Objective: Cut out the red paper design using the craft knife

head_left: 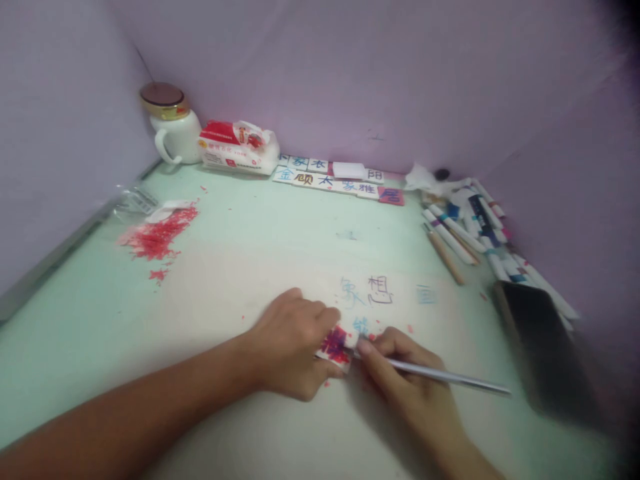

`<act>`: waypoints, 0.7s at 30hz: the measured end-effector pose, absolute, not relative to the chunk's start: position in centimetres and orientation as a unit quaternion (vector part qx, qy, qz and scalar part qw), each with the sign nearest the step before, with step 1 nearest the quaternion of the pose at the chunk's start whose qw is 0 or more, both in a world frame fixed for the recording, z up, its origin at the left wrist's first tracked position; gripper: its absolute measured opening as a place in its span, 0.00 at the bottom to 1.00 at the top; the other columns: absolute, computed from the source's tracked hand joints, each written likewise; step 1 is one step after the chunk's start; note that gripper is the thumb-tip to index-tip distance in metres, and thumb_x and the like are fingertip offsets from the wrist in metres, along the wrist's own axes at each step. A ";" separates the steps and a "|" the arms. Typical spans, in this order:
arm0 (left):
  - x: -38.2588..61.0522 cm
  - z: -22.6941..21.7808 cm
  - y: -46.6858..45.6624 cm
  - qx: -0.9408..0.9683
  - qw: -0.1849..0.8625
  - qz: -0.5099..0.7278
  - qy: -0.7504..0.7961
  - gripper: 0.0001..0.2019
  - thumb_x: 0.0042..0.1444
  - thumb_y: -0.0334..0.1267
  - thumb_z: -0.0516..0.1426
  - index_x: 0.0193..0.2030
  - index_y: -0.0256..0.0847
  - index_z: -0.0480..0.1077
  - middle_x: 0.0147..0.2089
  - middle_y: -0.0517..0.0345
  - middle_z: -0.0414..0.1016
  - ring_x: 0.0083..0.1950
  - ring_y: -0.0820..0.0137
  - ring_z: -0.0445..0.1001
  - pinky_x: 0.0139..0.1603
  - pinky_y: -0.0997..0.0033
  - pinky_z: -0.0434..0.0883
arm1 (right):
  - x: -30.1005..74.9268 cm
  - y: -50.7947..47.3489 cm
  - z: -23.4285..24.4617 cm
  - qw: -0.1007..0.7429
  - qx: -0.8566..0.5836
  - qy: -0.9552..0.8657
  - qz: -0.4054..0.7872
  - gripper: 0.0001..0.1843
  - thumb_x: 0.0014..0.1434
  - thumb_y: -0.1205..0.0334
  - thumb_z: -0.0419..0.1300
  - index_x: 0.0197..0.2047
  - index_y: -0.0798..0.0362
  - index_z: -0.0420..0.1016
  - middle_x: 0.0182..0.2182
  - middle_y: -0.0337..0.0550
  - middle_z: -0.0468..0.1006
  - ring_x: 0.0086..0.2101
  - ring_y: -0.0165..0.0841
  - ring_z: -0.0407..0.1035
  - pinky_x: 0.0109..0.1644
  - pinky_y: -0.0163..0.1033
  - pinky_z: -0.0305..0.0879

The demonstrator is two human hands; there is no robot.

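My left hand (293, 347) is curled over a small white block (336, 347) with red colouring on top, holding it down on the pale green table (250, 240). My right hand (400, 373) pinches a thin silver tool (450, 379) whose tip meets the block's right edge. Just beyond the hands, blue and dark characters (367, 292) are written on the table surface.
At the back stand a white lidded mug (173, 130), a tissue pack (239, 148) and a row of lettered tiles (340, 181). Red shavings (159, 237) lie at the left. Several markers and pencils (470, 230) are heaped at the right, with a dark phone (543, 347) nearer.
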State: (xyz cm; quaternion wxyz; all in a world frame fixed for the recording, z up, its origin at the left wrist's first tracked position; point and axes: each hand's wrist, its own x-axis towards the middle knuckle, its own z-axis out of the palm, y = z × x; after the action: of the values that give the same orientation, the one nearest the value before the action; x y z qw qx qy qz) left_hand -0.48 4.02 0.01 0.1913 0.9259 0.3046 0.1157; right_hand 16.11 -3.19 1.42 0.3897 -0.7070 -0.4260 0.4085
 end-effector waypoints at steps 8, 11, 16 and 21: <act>-0.3 0.0 3.9 0.917 0.182 0.129 0.330 0.16 0.46 0.47 0.62 0.37 0.38 0.68 0.30 0.56 0.73 0.30 0.64 0.70 0.34 0.65 0.61 | 16.4 -3.2 1.5 0.378 -0.692 -0.446 0.424 0.19 0.52 0.50 0.59 0.18 0.50 0.60 0.14 0.32 0.63 0.18 0.26 0.55 0.22 0.32 0.54; -0.3 -0.1 3.9 0.915 0.185 0.131 0.333 0.16 0.45 0.46 0.63 0.37 0.38 0.68 0.30 0.56 0.73 0.29 0.64 0.70 0.33 0.64 0.62 | 16.2 -3.2 1.6 0.379 -0.690 -0.440 0.431 0.20 0.53 0.49 0.59 0.18 0.50 0.58 0.14 0.31 0.62 0.18 0.26 0.54 0.22 0.32 0.53; -0.2 0.0 3.7 0.912 0.193 0.121 0.340 0.16 0.46 0.47 0.62 0.37 0.38 0.68 0.31 0.54 0.73 0.31 0.63 0.71 0.34 0.63 0.63 | 16.1 -3.1 1.5 0.391 -0.685 -0.432 0.437 0.21 0.53 0.49 0.59 0.17 0.50 0.58 0.13 0.31 0.62 0.17 0.26 0.54 0.21 0.31 0.53; -0.4 1.3 4.1 0.916 0.225 0.060 0.326 0.16 0.49 0.45 0.60 0.42 0.39 0.67 0.36 0.54 0.73 0.35 0.61 0.72 0.39 0.61 0.66 | 16.7 -2.9 1.3 0.371 -0.685 -0.443 0.443 0.20 0.53 0.49 0.60 0.18 0.50 0.60 0.12 0.32 0.63 0.17 0.26 0.56 0.20 0.31 0.53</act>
State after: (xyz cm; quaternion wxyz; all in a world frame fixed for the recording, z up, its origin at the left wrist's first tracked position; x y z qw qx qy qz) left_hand -0.40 4.07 1.26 0.2253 0.9161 0.3262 0.0604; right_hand 16.67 -2.92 1.33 0.3714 -0.6851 -0.4428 0.4434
